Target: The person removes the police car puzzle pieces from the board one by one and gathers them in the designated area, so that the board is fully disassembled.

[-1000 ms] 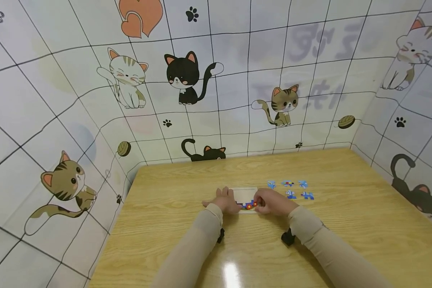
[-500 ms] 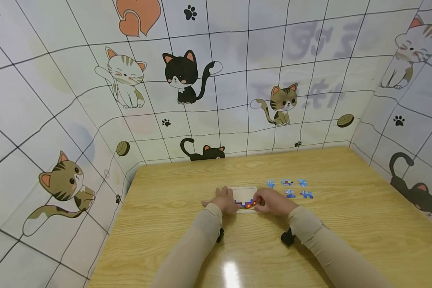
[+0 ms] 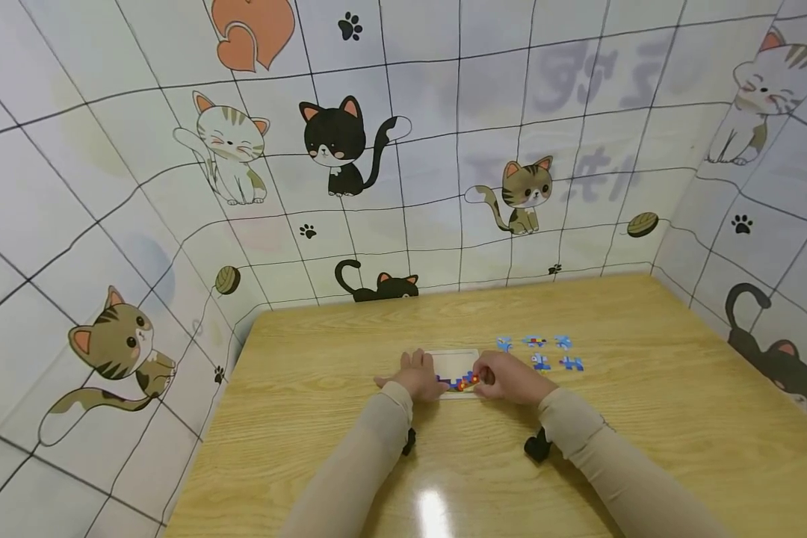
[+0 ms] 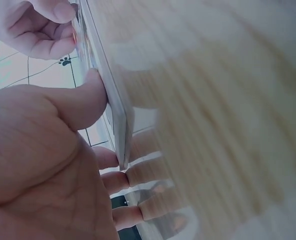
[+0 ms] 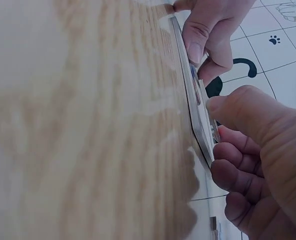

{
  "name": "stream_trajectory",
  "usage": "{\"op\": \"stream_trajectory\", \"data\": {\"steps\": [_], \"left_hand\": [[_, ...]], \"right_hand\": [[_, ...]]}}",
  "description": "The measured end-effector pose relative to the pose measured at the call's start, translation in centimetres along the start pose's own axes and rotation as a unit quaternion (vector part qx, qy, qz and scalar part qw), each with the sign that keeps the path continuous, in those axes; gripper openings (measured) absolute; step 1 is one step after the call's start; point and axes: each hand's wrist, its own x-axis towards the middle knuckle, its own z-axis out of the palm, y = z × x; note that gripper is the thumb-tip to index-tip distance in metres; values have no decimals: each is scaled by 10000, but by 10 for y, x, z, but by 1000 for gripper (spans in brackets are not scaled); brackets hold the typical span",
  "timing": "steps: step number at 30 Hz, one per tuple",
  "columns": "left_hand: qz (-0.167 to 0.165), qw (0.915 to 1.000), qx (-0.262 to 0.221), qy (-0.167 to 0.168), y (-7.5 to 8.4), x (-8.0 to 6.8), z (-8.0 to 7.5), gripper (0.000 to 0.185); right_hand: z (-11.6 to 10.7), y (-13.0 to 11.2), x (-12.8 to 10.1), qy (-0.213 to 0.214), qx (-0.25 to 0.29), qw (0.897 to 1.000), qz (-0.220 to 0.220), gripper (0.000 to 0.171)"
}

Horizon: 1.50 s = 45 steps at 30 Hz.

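A shallow, pale puzzle tray (image 3: 452, 353) lies on the table, with colourful assembled pieces (image 3: 452, 385) along its near side and bare board behind. My left hand (image 3: 417, 376) rests at the tray's left end, fingers spread and fairly straight; its thumb (image 4: 90, 100) presses on the near edge. At the right end, my right hand (image 3: 514, 379) pinches a thin jigsaw piece (image 5: 204, 92) between thumb and forefinger. In the right wrist view this piece tilts slightly above the tray. Fingers hide much of it, so whether it interlocks with its neighbours cannot be told.
Several loose blue jigsaw pieces, among them a nearer piece (image 3: 571, 364) and a back one (image 3: 563, 341), lie right of the tray in two rows. The wooden table (image 3: 309, 418) meets a wall covering (image 3: 437, 224) printed with cats at the back.
The view shifts slightly as the head moves. Both hands keep their places at the tray; the red-and-blue piece by the right fingertips tilts a little. The loose pieces stay put.
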Motion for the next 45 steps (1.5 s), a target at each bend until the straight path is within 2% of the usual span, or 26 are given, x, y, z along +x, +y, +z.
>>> {"op": "stream_trajectory", "data": {"steps": [4,7,12,17,25,35,45], "left_hand": [[54,9999,-64,64,-5,0,-2,82],[311,9995,22,104,-10,-1,-7,87],[906,9949,439,-38,-21,3,-13,97],[1184,9914,550,-115,-26,4,-12,102],[1137,9921,496,-208,-27,1,-14,103],[1110,9928,364,-250,-27,2,-13,102],[1042,9936,403,-147,-25,3,-12,97]], "right_hand": [[-3,0,-1,45,-118,9999,12,18],[-7,0,-4,83,-170,9998,8,19],[-13,5,-14,126,-184,9997,28,17],[-22,16,-27,216,-306,9992,102,14],[-38,41,-48,422,24,9980,473,15],[-65,65,-87,613,-382,9947,728,14],[-74,82,-120,603,-411,9943,775,15]]}}
